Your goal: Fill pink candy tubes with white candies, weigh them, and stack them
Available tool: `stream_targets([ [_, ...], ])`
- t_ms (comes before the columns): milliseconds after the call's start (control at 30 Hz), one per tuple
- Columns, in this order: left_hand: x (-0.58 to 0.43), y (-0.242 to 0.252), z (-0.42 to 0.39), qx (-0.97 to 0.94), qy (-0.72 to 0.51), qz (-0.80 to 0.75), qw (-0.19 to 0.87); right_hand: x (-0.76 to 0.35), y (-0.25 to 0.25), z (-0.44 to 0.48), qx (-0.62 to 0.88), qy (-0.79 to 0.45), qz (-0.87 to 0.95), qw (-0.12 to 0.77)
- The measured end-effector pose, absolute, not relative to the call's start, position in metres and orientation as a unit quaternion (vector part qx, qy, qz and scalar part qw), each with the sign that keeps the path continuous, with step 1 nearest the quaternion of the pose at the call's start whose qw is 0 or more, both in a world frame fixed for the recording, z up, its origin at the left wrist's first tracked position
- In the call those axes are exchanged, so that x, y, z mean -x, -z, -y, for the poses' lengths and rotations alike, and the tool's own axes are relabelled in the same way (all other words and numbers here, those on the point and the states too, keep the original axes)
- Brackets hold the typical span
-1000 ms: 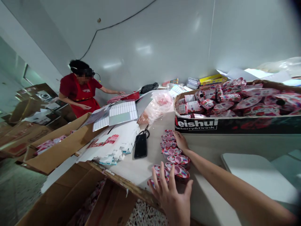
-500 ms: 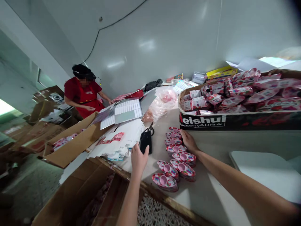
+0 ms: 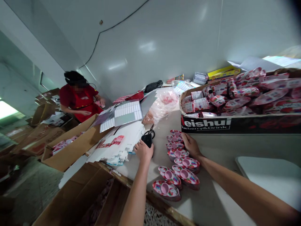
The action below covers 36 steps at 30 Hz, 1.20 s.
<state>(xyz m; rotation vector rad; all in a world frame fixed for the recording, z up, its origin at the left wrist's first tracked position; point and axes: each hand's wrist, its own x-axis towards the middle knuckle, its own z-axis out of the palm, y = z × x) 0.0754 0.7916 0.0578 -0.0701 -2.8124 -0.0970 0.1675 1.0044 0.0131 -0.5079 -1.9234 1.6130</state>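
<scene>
My left hand (image 3: 144, 150) is closed over the near part of a black phone-like object (image 3: 147, 139), which lies on the table beside black-handled scissors (image 3: 151, 130). Further right, my right hand (image 3: 191, 145) rests against the far end of several oval pink-and-red packs (image 3: 178, 153); its fingertips touch a pack near the box, and its fingers look bent together. The packs stand on the table in a slightly curved row, each with a round pink centre. Two more packs (image 3: 166, 189) sit nearest the table edge.
A black printed box (image 3: 207, 124) full of similar packs stands at the right. White card sheets (image 3: 117, 141) are piled left of my left hand. Open cartons (image 3: 68, 153) stand at the left, near a person in red (image 3: 81, 102). A white lid-like panel (image 3: 265, 172) lies at the right.
My left hand has moved right and closed over the black object. My right hand stays by the packs. The view has shifted slightly, and the person at the left has raised a hand.
</scene>
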Motion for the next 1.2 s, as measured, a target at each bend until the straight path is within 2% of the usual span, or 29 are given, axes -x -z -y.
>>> stream_targets([
  [533, -0.06, -0.059, -0.811, -0.109, 0.107, 0.984, 0.092, -0.167, -0.015, -1.004, 0.18, -0.606, 0.715, 0.3],
  [833, -0.08, -0.061, -0.785, 0.005, 0.133, 0.985, 0.108, -0.167, -0.014, -1.005, 0.183, -0.605, 0.717, 0.294],
  [933, -0.109, -0.063, -0.763, 0.078, 0.205, 0.966, 0.139, -0.169, -0.017, -1.004, 0.185, -0.603, 0.718, 0.295],
  [1100, -0.189, -0.055, -0.741, 0.065, 0.435, 0.877, 0.196, -0.169, -0.017, -1.003, 0.18, -0.607, 0.714, 0.3],
  [1200, -0.245, -0.05, -0.753, 0.085, 0.468, 0.841, 0.257, -0.168, -0.014, -1.003, 0.189, -0.614, 0.708, 0.295],
])
